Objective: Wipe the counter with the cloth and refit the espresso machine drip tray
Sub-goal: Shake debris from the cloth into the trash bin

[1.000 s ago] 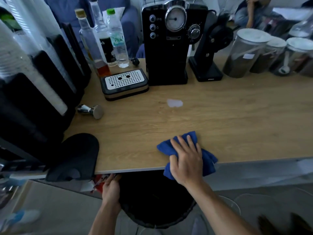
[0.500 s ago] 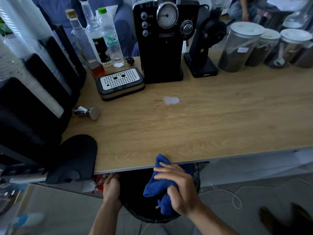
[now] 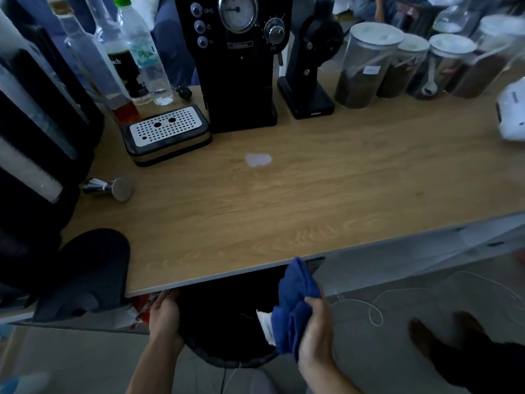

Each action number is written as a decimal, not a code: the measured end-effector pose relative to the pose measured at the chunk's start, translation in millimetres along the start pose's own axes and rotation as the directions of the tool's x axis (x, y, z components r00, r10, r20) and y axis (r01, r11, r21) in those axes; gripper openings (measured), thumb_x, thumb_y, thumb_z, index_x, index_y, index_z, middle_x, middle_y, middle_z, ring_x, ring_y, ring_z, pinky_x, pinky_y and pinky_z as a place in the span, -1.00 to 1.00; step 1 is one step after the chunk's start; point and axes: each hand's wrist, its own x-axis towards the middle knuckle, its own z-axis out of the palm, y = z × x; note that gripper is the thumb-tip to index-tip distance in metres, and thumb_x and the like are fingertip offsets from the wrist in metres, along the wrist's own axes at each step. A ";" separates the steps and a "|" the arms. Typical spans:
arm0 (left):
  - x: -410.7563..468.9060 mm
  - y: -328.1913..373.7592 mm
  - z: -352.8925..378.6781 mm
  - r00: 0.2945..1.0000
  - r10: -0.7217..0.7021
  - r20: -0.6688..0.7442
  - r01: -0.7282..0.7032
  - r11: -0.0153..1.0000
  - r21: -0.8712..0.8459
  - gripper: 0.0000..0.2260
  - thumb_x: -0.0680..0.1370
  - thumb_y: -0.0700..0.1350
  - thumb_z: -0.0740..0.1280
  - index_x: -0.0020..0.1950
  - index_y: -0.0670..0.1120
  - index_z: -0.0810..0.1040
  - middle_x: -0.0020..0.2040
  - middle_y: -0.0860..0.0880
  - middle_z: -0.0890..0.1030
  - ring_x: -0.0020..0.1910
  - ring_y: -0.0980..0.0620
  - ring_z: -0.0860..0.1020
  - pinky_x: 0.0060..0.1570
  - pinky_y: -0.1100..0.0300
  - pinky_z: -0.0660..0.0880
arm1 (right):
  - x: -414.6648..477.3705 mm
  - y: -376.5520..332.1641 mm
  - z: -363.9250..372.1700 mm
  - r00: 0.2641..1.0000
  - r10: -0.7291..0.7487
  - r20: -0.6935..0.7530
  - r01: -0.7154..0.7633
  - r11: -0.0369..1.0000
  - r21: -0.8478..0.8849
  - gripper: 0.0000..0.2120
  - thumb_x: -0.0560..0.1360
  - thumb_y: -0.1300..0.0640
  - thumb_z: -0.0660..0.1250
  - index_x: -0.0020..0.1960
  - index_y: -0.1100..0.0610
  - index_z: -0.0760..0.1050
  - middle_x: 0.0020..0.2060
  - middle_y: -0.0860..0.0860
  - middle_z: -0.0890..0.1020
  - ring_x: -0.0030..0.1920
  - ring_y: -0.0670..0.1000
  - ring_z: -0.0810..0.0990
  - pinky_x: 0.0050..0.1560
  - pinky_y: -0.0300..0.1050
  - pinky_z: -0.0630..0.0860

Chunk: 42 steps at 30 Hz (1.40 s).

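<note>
My right hand (image 3: 316,334) grips the bunched blue cloth (image 3: 294,302) below the front edge of the wooden counter (image 3: 312,189), over a black bin (image 3: 227,317). My left hand (image 3: 164,317) holds the bin's left rim under the counter. The drip tray (image 3: 167,135), black with a perforated silver grate, lies on the counter left of the black espresso machine (image 3: 238,61), apart from it. A small pale wet patch (image 3: 258,159) sits in front of the machine.
A metal tamper (image 3: 113,188) lies on its side at the left. Bottles (image 3: 133,52) stand behind the tray, a black grinder (image 3: 312,66) and several lidded jars (image 3: 366,64) to the machine's right. Black cup dispensers (image 3: 37,132) fill the left. A white cable (image 3: 375,308) lies on the floor.
My right hand swept the cloth off the counter's front edge and now holds it lower and further right over the bin. My left hand stays on the bin rim.
</note>
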 end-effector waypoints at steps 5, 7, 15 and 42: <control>2.4 -0.9 0.0 0.999 -0.033 0.009 0.033 0.999 0.010 -0.70 0.56 -0.18 0.25 0.29 -0.06 0.54 0.18 -0.15 0.59 0.13 -0.20 0.55 0.16 -0.05 0.48 | 8.8 -2.9 -9.3 0.958 0.092 -0.270 -0.064 0.992 0.109 -0.76 0.59 0.18 0.08 0.13 0.02 0.48 -0.23 0.03 0.54 -0.28 -0.01 0.56 -0.28 -0.11 0.42; 4.8 -2.1 -0.1 0.999 -0.034 0.013 0.034 0.999 0.010 -0.72 0.56 -0.17 0.27 0.25 -0.05 0.57 0.15 -0.15 0.61 0.11 -0.20 0.57 0.19 -0.07 0.48 | 11.4 -8.6 -11.8 0.945 0.064 -0.319 -0.042 0.996 0.078 -0.71 0.61 0.16 0.11 0.28 -0.03 0.41 0.00 0.00 0.57 -0.05 0.01 0.57 -0.10 -0.06 0.45; 9.6 -5.1 -1.9 1.000 -0.030 -0.007 0.030 1.000 0.003 -0.69 0.51 -0.17 0.24 0.23 -0.04 0.57 0.19 -0.11 0.61 0.16 -0.17 0.56 0.27 -0.12 0.43 | 25.1 -29.0 -10.5 0.915 -0.065 -0.399 0.059 0.998 -0.028 -0.68 0.63 0.12 0.07 0.32 -0.17 0.36 0.20 -0.04 0.52 0.19 0.05 0.52 0.28 0.12 0.41; 8.5 -7.4 -2.2 1.000 -0.017 0.009 0.017 0.999 -0.030 -0.71 0.53 -0.16 0.30 0.26 -0.03 0.56 0.16 -0.12 0.59 0.11 -0.15 0.56 0.21 -0.09 0.47 | 13.1 29.6 22.5 0.876 -0.475 0.079 0.404 0.637 -0.656 -0.54 0.61 0.15 0.05 0.48 0.01 0.06 0.31 -0.12 0.31 0.32 -0.18 0.29 0.25 -0.40 0.21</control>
